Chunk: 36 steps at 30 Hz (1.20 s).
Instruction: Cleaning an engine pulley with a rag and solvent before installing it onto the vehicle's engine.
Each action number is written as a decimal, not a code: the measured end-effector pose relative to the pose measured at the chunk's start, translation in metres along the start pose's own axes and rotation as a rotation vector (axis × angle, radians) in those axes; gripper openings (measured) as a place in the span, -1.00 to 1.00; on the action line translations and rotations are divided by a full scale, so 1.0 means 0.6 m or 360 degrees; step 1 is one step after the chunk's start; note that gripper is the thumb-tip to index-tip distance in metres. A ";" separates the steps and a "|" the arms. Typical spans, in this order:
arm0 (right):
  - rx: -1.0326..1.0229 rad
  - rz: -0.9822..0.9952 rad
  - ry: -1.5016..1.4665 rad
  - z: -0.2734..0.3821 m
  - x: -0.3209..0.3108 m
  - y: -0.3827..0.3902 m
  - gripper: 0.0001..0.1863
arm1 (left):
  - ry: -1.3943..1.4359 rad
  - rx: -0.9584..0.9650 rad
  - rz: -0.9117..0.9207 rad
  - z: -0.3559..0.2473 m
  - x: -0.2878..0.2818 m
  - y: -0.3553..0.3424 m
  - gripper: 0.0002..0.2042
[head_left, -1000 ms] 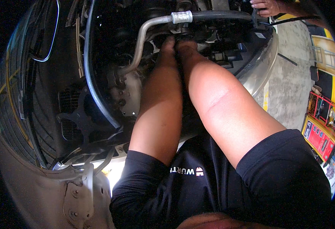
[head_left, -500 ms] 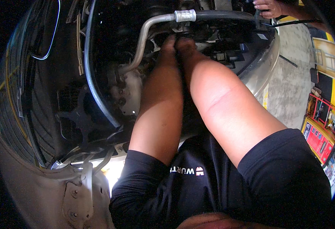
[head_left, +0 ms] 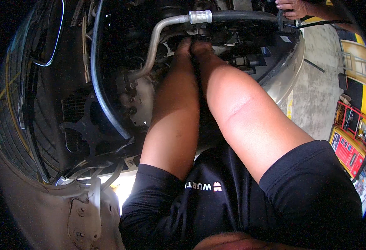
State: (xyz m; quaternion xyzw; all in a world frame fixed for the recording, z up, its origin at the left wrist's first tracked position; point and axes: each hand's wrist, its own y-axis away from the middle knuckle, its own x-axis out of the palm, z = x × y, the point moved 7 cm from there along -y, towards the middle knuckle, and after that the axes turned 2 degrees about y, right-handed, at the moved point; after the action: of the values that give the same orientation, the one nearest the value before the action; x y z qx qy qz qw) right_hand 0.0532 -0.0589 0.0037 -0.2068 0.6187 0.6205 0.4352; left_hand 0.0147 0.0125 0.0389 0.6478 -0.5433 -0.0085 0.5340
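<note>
Both my arms reach up side by side into a dark engine bay. My left hand (head_left: 184,45) and my right hand (head_left: 201,46) are close together among engine parts, just below a silver metal pipe (head_left: 153,50). A crimped metal sleeve (head_left: 200,16) joins that pipe to a thick black hose (head_left: 245,16). Shadow and the parts around them hide the fingers of both hands, so what they touch or hold cannot be made out.
Another person's hand (head_left: 292,8) is at the upper right, by the black hose's end. A long black hose (head_left: 101,91) curves down on the left. A pale body edge (head_left: 289,79) bounds the bay on the right. Beyond the grey floor (head_left: 316,89) stands a red tool cart (head_left: 348,154).
The view has shifted very slightly. My hands stay at the same spot among the engine parts, with almost no visible movement.
</note>
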 end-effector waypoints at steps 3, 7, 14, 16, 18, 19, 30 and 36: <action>-0.0034 0.0178 0.0002 -0.007 0.004 0.011 -0.53 | -0.0006 0.0010 0.0008 0.001 -0.002 -0.002 -0.55; 0.0077 0.0116 -0.0299 -0.030 -0.003 0.021 -0.53 | -0.0023 0.0004 0.0005 0.001 -0.003 0.000 -0.56; -0.0059 0.0117 0.0026 -0.021 0.011 0.001 -0.52 | -0.0026 0.0011 0.0000 0.000 -0.001 0.003 -0.56; -0.0109 0.0149 0.0014 -0.018 0.010 0.003 -0.53 | -0.0026 0.0011 0.0000 -0.001 0.000 0.003 -0.56; -0.0153 0.0177 -0.0002 -0.017 0.010 0.007 -0.55 | -0.0021 0.0009 -0.0001 -0.001 0.000 0.002 -0.57; -0.0154 0.0152 -0.0002 -0.016 0.012 0.010 -0.55 | -0.0021 0.0006 -0.0003 -0.001 0.000 0.002 -0.57; -0.0500 -0.0123 -0.0012 -0.021 0.135 -0.148 -0.62 | -0.0025 -0.0005 -0.0007 -0.002 -0.003 0.008 -0.58; -0.0434 -0.0602 0.0495 -0.042 0.155 -0.159 -0.65 | -0.0031 0.0014 -0.0005 -0.006 -0.001 0.004 -0.58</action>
State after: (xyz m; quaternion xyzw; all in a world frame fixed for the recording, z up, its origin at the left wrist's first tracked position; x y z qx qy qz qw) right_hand 0.0724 -0.0705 -0.1301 -0.4679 0.5394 0.5665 0.4112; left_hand 0.0148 0.0159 0.0417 0.6508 -0.5475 -0.0133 0.5259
